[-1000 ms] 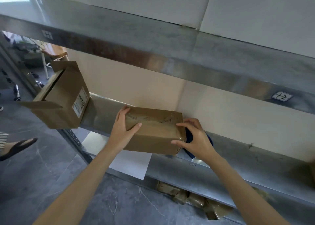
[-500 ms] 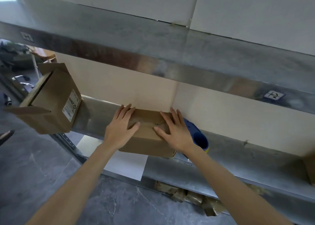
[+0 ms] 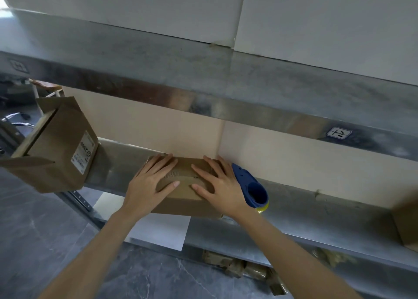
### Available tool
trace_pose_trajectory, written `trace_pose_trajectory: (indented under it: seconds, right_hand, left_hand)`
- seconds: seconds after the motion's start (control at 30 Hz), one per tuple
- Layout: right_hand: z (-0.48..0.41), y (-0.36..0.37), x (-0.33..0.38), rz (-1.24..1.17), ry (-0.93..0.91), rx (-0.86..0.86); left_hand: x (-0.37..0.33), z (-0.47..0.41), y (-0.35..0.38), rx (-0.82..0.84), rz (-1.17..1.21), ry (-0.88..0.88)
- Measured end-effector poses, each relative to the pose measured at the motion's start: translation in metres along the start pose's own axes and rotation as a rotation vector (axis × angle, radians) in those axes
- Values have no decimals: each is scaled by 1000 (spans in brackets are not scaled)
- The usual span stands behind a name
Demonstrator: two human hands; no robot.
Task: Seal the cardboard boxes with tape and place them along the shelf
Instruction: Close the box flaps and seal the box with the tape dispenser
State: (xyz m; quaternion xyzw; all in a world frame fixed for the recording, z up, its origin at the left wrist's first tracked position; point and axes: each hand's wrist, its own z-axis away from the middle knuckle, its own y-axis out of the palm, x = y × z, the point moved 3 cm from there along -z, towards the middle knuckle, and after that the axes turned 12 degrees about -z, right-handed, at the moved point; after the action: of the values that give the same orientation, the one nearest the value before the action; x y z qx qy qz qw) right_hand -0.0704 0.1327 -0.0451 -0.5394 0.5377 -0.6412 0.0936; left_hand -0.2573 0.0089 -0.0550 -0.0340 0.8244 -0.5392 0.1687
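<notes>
**While the open box [image 3: 56, 153] waits, the small box [image 3: 184, 177] sits on the shelf [image 3: 316, 210]**

As the shelf runs across the whole view, with an upper shelf [image 3: 203, 72] over it, it is the place where the boxes are lined up. At its left end the open box lies on its side and juts past the edge. Its flaps are spread, and a white label shows on the side that faces the camera. No tape shows on it, so it looks unsealed. At the far right a third box [image 3: 407, 221] is cut off by the frame, and I cannot tell whether it is sealed. Near the middle the small box rests close against the back wall with its flaps down. The left hand [image 3: 150, 185] and the right hand [image 3: 219, 185] both lie flat on its top, fingers straight and spread, pressing down and gripping nothing. Just beside the right hand, at the box's right end, stands the blue tape dispenser [image 3: 251, 187], which neither hand holds. A glossy strip may cross the top between the thumbs, but it is too faint to be sure.

My reading is that this box is in its place on the shelf. It is either being smoothed after taping or held shut before it. At least the open box is left to close, tape and line up.
</notes>
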Motion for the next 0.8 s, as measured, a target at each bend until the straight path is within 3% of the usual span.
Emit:
trace_pose_trajectory:
  seconds: [0.13,0.27,0.5,0.8]
  right_hand:
    - [-6,-1,-7,-149,60,-4]
    - [-9,-2,-12,-249,120,-108]
    - [-8,-1,-15,-393,177,-152]
    - [-10,0,-15,-406,127,-190]
  left_hand:
    - [-4,-9,-5,22,107,-89]
    - [-3,-13,-8,-37,401,-276]
    - [3,-13,-5,-40,411,-392]
    - [1,-15,-6,-22,386,-372]
